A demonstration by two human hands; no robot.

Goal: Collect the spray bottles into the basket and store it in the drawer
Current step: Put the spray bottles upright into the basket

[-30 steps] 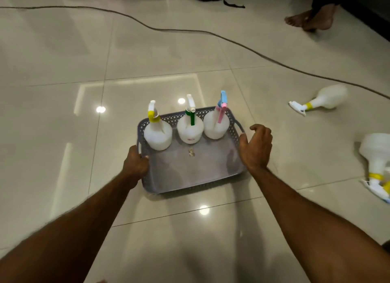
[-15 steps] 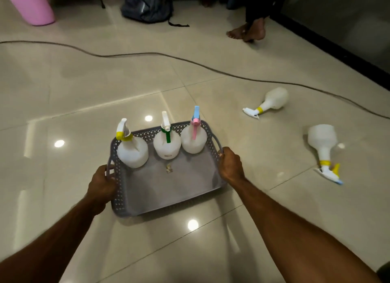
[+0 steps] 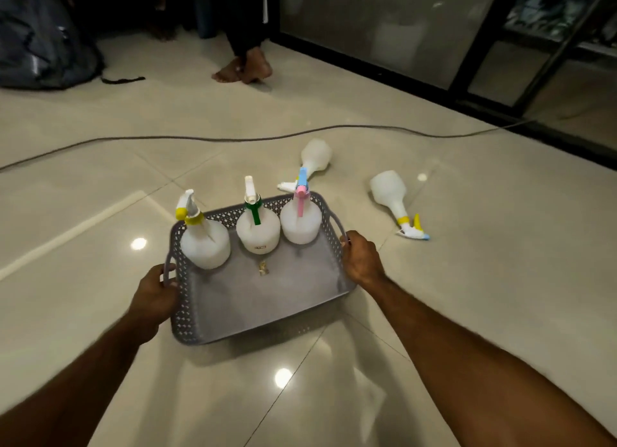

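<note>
Basket (image 3: 187,316), grey perforated plastic, rectangular: we find left hand (image 3: 154,296) and right hand (image 3: 362,259) each in a closed grip on its looped side handles. Three translucent spray bottles (image 3: 257,228) stand upright inside along its far wall, above glossy floor tiles (image 3: 484,279).

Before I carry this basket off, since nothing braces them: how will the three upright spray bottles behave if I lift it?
Likely tippy: the three upright spray bottles are tall, narrow at the neck, and stand loose at the basket far wall. They look empty, so probably light and apt to slide over the smooth bare bottom. Both hands, left and right, grip the handles; keep it level.
</note>
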